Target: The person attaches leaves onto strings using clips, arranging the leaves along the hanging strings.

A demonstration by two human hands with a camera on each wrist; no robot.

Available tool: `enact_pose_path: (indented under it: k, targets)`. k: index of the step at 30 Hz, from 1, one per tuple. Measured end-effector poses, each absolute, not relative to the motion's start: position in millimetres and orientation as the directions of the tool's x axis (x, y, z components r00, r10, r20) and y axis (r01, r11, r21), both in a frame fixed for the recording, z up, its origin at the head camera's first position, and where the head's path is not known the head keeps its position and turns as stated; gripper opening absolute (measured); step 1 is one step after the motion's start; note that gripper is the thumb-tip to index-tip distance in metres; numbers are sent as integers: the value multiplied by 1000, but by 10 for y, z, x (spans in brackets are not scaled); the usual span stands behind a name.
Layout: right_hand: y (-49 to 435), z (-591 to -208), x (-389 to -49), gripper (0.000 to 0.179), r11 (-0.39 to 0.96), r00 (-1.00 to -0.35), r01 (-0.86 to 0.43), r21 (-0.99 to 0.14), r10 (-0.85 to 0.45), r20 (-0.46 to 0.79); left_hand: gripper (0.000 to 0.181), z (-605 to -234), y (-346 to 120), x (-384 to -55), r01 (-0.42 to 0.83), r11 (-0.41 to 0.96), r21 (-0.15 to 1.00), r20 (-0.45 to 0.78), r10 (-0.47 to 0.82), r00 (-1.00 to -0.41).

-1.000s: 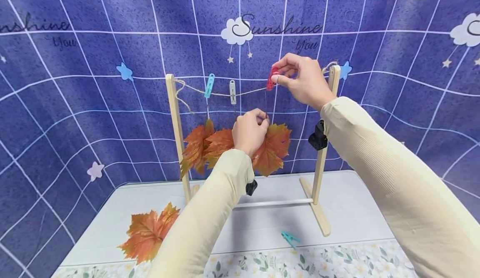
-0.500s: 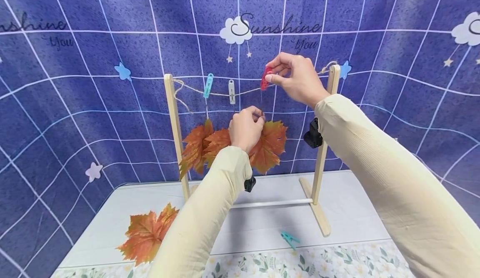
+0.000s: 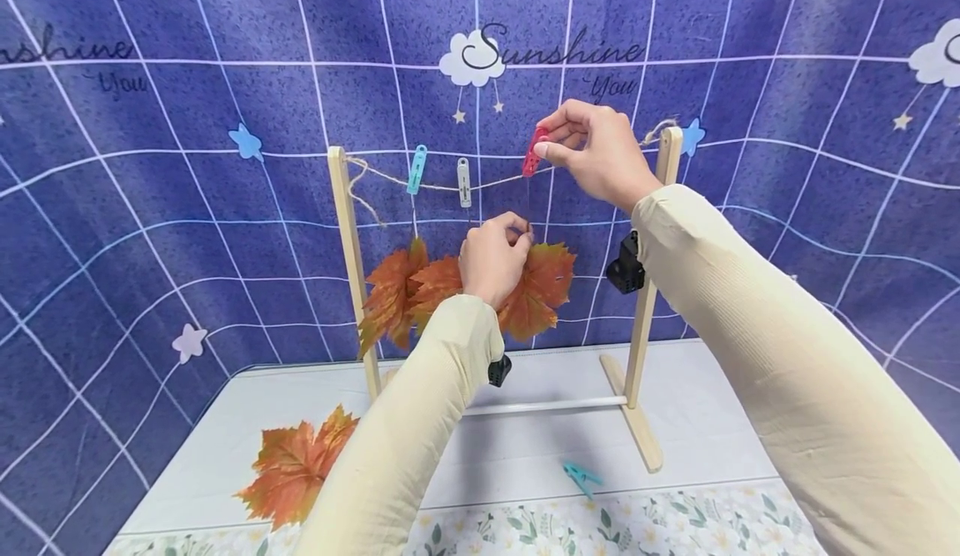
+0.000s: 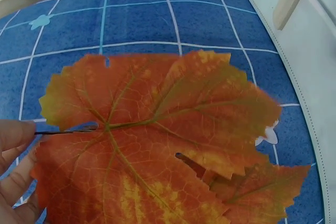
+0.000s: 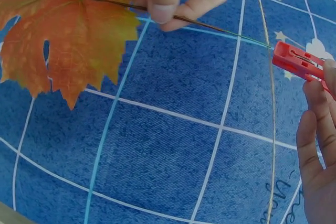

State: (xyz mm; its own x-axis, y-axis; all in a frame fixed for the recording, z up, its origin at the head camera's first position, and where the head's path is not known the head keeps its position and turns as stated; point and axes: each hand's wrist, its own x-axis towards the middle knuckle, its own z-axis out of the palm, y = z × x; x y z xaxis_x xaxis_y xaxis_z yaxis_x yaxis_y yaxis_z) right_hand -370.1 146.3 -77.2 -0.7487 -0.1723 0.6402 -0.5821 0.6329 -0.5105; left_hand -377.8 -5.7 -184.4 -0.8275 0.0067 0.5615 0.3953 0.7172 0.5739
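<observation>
My right hand (image 3: 600, 154) pinches a red clothespin (image 3: 533, 154) at the twine (image 3: 495, 182). Lower down, my left hand (image 3: 493, 257) pinches the thin brown stem (image 5: 205, 24) of an orange maple leaf (image 3: 542, 291). In the right wrist view the stem's green tip reaches the clothespin's jaws beside the twine; whether it is clamped, I cannot tell. The leaf fills much of the left wrist view, with another leaf (image 4: 257, 192) partly behind it. A teal clothespin (image 3: 417, 171) and a grey clothespin (image 3: 464, 182) sit on the twine, with leaves (image 3: 393, 289) hanging below.
A wooden frame with a left post (image 3: 351, 264) and right post (image 3: 642, 331) carries the twine. On the white tabletop (image 3: 525, 456) lie an orange leaf (image 3: 292, 468), partly behind my left sleeve, and a teal clothespin (image 3: 581, 477). A blue patterned curtain (image 3: 787, 164) hangs behind.
My right hand and the red clothespin have shifted slightly left along the twine. My left hand, with the leaf, has also moved a little left. During the last half second both are nearly still.
</observation>
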Motion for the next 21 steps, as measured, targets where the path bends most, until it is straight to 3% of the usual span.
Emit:
enact_pose_path:
  k: [21]
  targets:
    - [1451, -763, -3745, 22, 619, -755, -588, -520, -189, 628, 12, -1790, -54, -3813, 362, 724, 587, 556, -36, -831]
